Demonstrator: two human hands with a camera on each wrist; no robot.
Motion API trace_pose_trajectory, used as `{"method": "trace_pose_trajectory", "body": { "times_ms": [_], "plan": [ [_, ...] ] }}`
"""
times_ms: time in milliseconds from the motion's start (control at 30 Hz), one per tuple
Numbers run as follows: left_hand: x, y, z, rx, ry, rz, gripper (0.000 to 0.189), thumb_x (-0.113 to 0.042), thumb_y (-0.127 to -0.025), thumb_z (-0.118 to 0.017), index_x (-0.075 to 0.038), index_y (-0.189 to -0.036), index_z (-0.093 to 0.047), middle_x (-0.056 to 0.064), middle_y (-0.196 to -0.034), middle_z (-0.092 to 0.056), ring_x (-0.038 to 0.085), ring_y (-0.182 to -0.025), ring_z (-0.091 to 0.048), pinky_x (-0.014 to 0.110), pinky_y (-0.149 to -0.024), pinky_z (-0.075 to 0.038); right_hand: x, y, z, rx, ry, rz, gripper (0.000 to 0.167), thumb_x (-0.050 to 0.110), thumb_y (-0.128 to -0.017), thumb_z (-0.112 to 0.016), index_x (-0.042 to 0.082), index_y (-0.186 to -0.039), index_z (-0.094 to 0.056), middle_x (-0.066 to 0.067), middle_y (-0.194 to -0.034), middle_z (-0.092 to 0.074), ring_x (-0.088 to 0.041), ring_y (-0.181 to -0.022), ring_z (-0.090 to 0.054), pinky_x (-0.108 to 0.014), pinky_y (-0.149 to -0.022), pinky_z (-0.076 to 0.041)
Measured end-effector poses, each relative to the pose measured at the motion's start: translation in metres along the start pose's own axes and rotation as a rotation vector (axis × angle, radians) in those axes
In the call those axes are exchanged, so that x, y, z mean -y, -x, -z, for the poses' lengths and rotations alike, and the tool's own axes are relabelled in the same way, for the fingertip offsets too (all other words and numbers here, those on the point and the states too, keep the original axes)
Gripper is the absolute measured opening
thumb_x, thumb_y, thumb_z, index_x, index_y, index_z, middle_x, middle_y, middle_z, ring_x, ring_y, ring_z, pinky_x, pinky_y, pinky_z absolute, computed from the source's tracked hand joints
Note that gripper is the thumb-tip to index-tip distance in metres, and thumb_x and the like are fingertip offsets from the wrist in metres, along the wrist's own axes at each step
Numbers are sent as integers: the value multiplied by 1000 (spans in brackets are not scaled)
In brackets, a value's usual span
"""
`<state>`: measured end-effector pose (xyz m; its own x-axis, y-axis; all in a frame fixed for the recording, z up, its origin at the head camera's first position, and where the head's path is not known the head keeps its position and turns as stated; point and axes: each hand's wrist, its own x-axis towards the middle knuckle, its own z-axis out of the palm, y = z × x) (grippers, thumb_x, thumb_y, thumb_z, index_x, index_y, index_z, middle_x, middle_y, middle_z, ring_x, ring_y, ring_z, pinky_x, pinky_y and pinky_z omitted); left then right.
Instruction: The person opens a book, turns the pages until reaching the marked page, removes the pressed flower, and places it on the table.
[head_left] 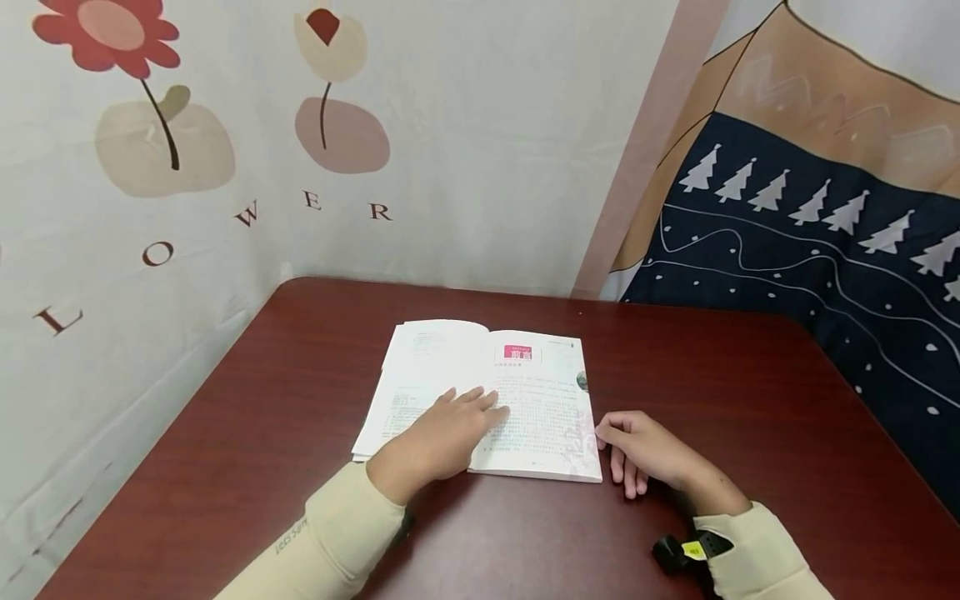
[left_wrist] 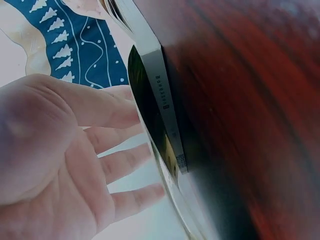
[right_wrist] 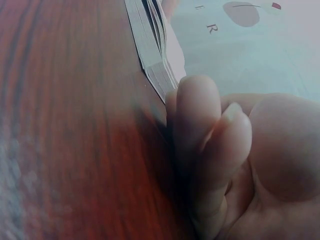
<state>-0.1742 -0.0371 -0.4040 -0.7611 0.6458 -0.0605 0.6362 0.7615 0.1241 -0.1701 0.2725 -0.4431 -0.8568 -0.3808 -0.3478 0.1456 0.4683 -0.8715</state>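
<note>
An open book (head_left: 546,433) with printed pages lies on the table, a pink block near the top of its right page. Across the inner fold lies my left hand (head_left: 450,429), palm down, its fingers spread and fairly straight on the pages. In the left wrist view, the fingers (left_wrist: 127,162) reach over the book's dark cover and spine (left_wrist: 162,95). At the right edge of the book, my right hand (head_left: 633,446) has thumb and forefinger close together and the other fingers loosely bent. The right wrist view hides their tips against the page edges (right_wrist: 159,70); whether they pinch a page I cannot tell.
The book rests on a reddish-brown table (head_left: 247,417) with rounded far corners. Behind it hangs a pale cloth (head_left: 487,150) with flowers and letters; a dark blue cloth (head_left: 780,242) with white trees hangs on the right. A black strap device (head_left: 678,552) is at my right wrist.
</note>
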Motion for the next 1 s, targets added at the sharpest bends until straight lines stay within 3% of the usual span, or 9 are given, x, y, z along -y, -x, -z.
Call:
{"method": "trace_pose_trajectory", "body": {
  "times_ms": [233,567,700,1000],
  "plan": [
    [-1,-1,-1,-31,7,-11,62,9,-83,-67,-17,-139,-59,10,-146,-56,31,-138,-51,56,-111,-42,1,0,0,-10,5,-1,31,24,-106,-44,-3,-95,-54,-8,-57,-60,-14,-36,-58,-27,-36,-46],
    [-2,-2,-3,-13,40,-1,61,7,-84,-68,-18,-139,-58,10,-148,-54,35,-140,-48,61,-111,-40,0,0,0,-13,3,-13,30,23,-106,-44,-3,-95,-54,-7,-56,-60,-13,-36,-58,-26,-36,-46],
    [-2,-1,-2,-1,55,7,63,10,-85,-65,-18,-140,-58,10,-149,-54,40,-140,-46,63,-110,-39,0,0,0,-5,2,-16,30,23,-106,-44,-3,-95,-54,-7,-57,-60,-14,-36,-58,-27,-36,-47],
    [-4,-1,-1,38,78,51,59,7,-91,-52,-20,-143,-56,8,-153,-49,39,-145,-40,63,-114,-35,1,0,0,-7,1,-10,30,24,-106,-45,-3,-95,-54,-8,-57,-60,-14,-36,-58,-27,-36,-47]
  ]
}}
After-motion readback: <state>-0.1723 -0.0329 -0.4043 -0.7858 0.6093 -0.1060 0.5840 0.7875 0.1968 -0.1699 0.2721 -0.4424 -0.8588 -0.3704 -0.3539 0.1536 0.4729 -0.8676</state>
